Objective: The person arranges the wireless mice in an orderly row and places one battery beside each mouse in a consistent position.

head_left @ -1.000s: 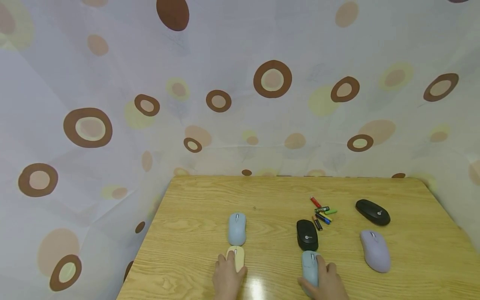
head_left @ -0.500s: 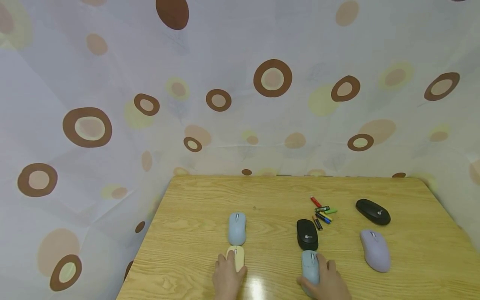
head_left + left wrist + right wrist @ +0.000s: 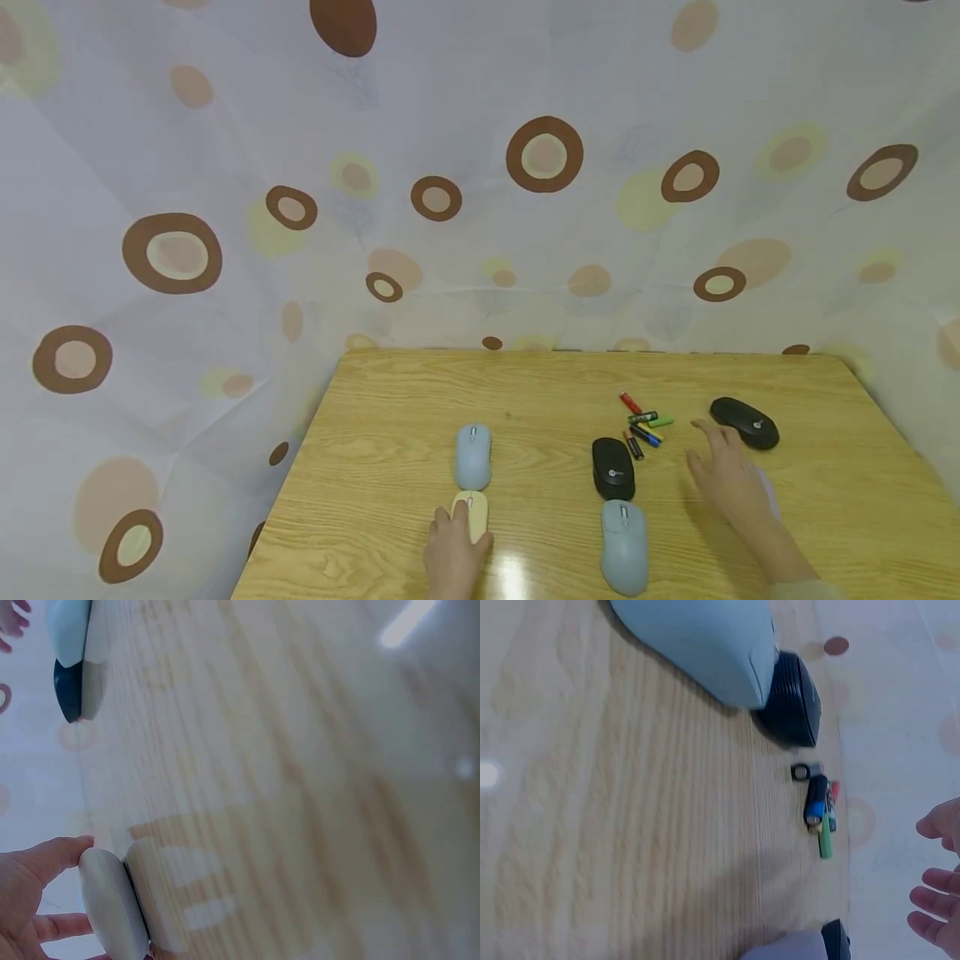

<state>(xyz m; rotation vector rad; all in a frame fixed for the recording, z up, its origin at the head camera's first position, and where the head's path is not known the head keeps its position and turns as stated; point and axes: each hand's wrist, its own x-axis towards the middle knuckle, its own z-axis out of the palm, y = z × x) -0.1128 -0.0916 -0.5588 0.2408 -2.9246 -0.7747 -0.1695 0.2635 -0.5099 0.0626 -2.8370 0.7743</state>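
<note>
My left hand [image 3: 452, 554] holds a pale yellow computer mouse [image 3: 478, 517] at the front of the table. In the left wrist view, thumb and fingers lie around that mouse [image 3: 111, 904]. Directly behind it is a light blue mouse [image 3: 473, 458]. My right hand [image 3: 726, 479] is over the right part of the table with fingers spread and nothing between them. It covers most of a lilac mouse [image 3: 767, 492]. To its left, a second light blue mouse [image 3: 624, 548] sits in line with a black mouse [image 3: 613, 469].
Several batteries [image 3: 645, 434] in mixed colours lie in a loose pile behind the right black mouse row. A slim black mouse [image 3: 745, 422] lies at the back right. A dotted curtain [image 3: 450, 250] borders the wooden table [image 3: 405, 392].
My right hand has let go of the front light blue mouse, then moved right and back over the lilac mouse. My left hand stays on the yellow mouse.
</note>
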